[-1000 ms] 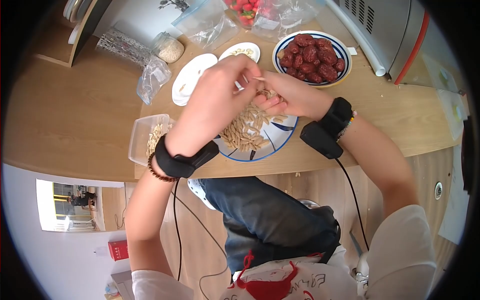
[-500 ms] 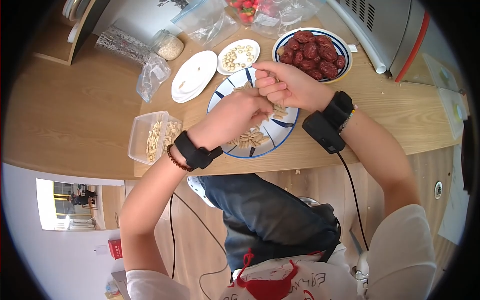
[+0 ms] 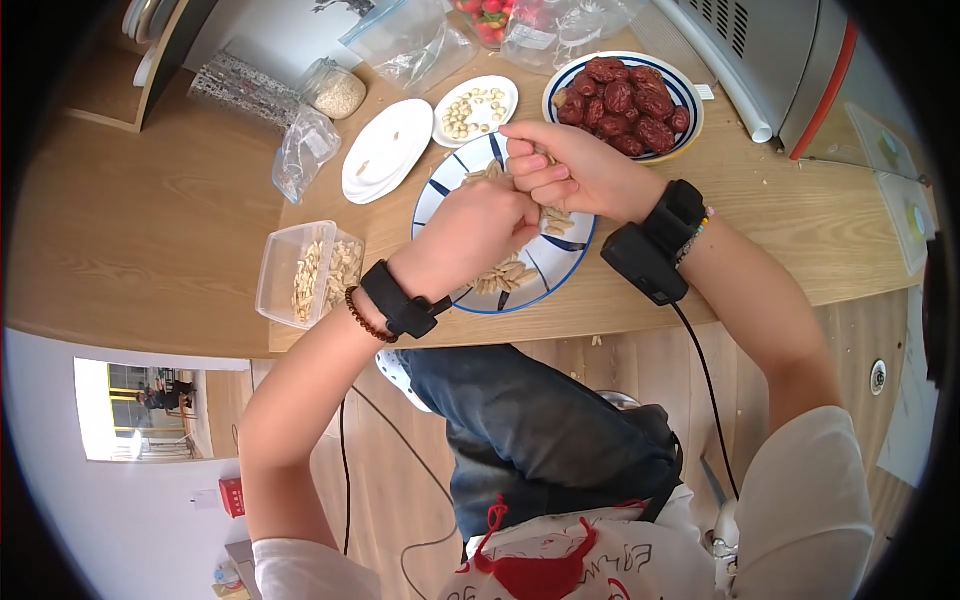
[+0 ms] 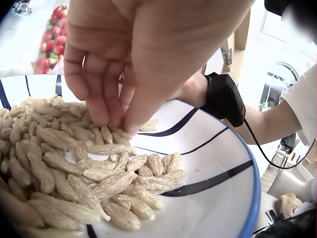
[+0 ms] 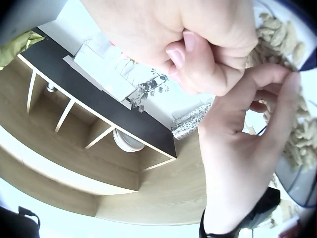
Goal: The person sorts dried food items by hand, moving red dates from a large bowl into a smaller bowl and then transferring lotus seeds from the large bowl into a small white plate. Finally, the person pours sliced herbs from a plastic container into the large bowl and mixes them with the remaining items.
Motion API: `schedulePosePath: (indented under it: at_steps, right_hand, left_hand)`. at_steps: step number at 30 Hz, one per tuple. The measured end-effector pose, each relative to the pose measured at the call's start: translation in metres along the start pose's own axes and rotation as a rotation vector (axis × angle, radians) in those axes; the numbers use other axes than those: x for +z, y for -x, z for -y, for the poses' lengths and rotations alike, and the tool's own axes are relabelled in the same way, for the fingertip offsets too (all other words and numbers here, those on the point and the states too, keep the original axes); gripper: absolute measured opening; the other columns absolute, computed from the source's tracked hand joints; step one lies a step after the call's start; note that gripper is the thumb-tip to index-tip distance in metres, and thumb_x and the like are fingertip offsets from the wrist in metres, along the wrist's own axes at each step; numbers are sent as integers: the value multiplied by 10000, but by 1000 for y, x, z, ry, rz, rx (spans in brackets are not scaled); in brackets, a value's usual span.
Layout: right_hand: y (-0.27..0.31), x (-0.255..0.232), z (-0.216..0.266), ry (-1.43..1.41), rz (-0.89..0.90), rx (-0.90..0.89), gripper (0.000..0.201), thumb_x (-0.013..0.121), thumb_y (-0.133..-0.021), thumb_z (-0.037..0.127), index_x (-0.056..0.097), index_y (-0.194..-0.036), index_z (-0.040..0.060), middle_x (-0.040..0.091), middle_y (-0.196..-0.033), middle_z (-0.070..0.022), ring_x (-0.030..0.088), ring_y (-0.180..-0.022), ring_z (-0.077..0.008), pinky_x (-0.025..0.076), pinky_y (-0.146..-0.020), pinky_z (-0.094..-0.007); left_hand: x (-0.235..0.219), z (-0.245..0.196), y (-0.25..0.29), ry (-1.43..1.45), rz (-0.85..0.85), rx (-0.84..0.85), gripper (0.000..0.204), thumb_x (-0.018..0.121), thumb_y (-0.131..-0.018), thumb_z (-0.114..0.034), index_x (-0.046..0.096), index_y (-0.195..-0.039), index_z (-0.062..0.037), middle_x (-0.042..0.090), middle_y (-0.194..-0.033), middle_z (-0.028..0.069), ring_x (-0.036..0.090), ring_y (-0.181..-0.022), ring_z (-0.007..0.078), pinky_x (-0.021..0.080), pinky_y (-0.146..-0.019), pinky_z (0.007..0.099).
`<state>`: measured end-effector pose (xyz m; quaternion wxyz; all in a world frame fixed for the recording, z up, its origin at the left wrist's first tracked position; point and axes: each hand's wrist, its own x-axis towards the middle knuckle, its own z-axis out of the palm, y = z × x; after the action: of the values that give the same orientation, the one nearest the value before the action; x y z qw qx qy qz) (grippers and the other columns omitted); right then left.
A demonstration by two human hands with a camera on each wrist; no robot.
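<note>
A white plate with blue stripes [image 3: 440,190] bears a heap of wrinkled, pale tan, spindle-shaped dried pieces [image 4: 64,173]. My left hand [image 3: 470,228] reaches down to the plate from the left. Its thumb and fingers [image 4: 101,106] come together on the pieces at the heap's edge and pinch there. Above the far side of the plate, my right hand [image 3: 585,170] is curled into a fist, fingers folded to the palm [image 5: 178,54]. Small pale pieces [image 3: 544,155] show within its curl, mostly hidden by the fingers.
Behind the plate stand a bowl of red dates [image 3: 625,105] and a small dish of round pale seeds [image 3: 475,112]. Left of these are stacked white plates [image 3: 385,150], a jar [image 3: 338,95] and a clear tub of pale pieces [image 3: 310,275]. Plastic bags [image 3: 415,50] lie at the back.
My left hand has come down from beside the right hand to the heap on the plate. The right hand has turned and its fingers have curled in.
</note>
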<state>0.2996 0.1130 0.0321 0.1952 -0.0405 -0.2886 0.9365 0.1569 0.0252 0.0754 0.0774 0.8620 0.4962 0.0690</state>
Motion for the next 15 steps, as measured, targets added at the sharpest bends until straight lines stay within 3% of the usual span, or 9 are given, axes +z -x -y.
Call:
schedulePosePath:
  at_steps: [7,15]
  right_hand:
    - [0,0,0,25,-17,-9,306,453,-953,219,373,-672,125,331,-570,71,263,-429,-3,185,-361,-162]
    - [3,5,1,33,-43,-8,324,449,-954,222,351,-659,131,308,-582,73,251,-431,-1,187,-362,-158]
  left_hand:
    - [3,4,-2,9,10,3,65,660,-718,-112,657,-702,-49,618,-675,130,612,-668,298,491,-656,384]
    - [3,7,-7,4,131,-105,130,600,-716,-115,634,-679,4,605,-664,166,606,-658,320,490,-658,397]
